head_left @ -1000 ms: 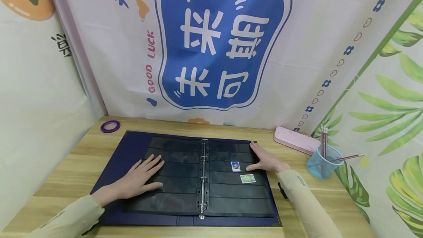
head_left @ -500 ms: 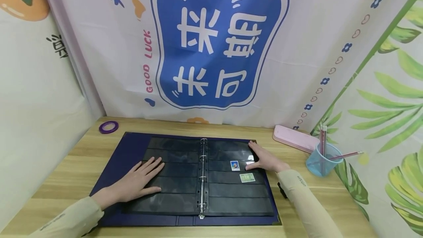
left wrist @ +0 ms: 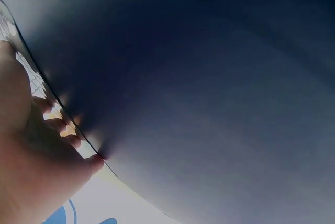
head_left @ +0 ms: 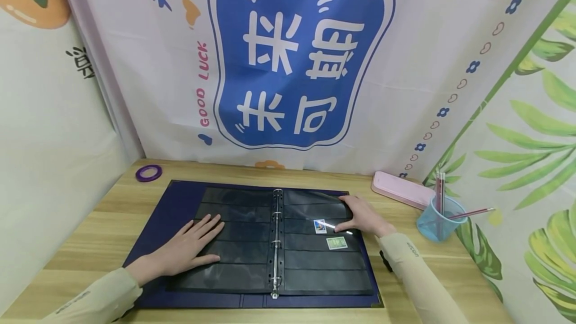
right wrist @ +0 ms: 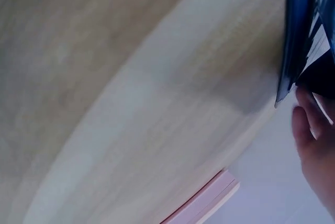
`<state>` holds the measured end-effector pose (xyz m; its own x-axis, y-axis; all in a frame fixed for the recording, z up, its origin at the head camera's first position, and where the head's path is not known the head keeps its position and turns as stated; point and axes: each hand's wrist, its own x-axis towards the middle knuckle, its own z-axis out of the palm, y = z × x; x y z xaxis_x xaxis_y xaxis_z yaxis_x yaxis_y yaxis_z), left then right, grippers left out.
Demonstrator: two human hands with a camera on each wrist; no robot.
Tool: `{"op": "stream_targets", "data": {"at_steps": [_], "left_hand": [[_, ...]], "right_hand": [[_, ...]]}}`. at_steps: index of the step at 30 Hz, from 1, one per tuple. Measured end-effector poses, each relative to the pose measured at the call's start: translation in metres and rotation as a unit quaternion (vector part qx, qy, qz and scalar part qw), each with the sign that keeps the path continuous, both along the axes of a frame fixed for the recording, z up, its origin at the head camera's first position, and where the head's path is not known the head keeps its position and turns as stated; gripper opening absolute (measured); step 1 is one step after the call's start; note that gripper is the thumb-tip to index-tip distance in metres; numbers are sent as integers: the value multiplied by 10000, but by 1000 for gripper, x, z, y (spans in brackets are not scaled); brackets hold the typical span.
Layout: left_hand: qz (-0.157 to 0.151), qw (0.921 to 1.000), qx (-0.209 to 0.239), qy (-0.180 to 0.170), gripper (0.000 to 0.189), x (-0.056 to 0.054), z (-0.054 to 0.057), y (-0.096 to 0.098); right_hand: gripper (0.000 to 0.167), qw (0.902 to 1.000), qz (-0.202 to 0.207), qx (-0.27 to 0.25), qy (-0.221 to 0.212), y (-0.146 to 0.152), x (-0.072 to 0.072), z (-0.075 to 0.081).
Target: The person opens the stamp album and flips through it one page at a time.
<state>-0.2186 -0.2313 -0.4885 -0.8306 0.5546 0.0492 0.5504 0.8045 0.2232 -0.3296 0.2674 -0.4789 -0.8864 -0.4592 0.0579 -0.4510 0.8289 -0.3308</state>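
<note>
An open ring binder album [head_left: 150,249] with a dark blue cover lies in front of me, its black pocket pages held by metal rings [head_left: 276,244]. My left hand [head_left: 182,251] rests flat on the left page [head_left: 238,276], fingers spread. At the outer edge of the right page [head_left: 326,279], my right hand [head_left: 362,216] holds the sheet, thumb on top. In the right wrist view, fingertips of the right hand [right wrist: 311,122] meet a raised black sheet [right wrist: 318,76]. Two stamps, one blue [head_left: 320,226] and one green [head_left: 337,243], sit in the right page's pockets.
A purple ring-shaped roll [head_left: 149,173] lies at the table's back left. Toward the back right are a pink case [head_left: 402,189] and a blue mesh cup [head_left: 435,226] holding several pencils. A printed cloth [head_left: 180,139] hangs behind the wooden table [head_left: 72,254].
The right hand's fingers have bent more at the page edge. A bright streak of glare now crosses the right page near the blue stamp. The left hand has stayed in place.
</note>
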Motion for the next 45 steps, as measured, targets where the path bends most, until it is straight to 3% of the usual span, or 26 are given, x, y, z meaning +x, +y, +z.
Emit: {"op": "stream_targets", "data": {"at_steps": [8,15,25,32,37,41,45], "left_hand": [[-10,10000,23,45,82,1,-2,-1],[-4,10000,52,61,81,0,-3,-1],[-25,9999,87,80,82,-1,-5,-1],[-40,9999,73,79,82,-1,-2,-2],[-44,9999,91,49,82,-1,-1,-3],[-50,9999,118,29,82,0,-1,-2],[-58,9999,150,21,82,0,-2,-2]], "right_hand": [[114,9991,19,-81,-416,-1,4,3],[108,9997,38,-136,-181,-5,8,9],[92,9945,-571,-865,-141,-5,24,14],[61,9717,-1369,-1542,-1151,1,37,30],[30,9462,-1195,-2163,-2088,4,40,43],[25,9350,-1051,-2456,-2334,2,40,60],[28,9375,-962,-2509,-2209,-3,38,81]]}}
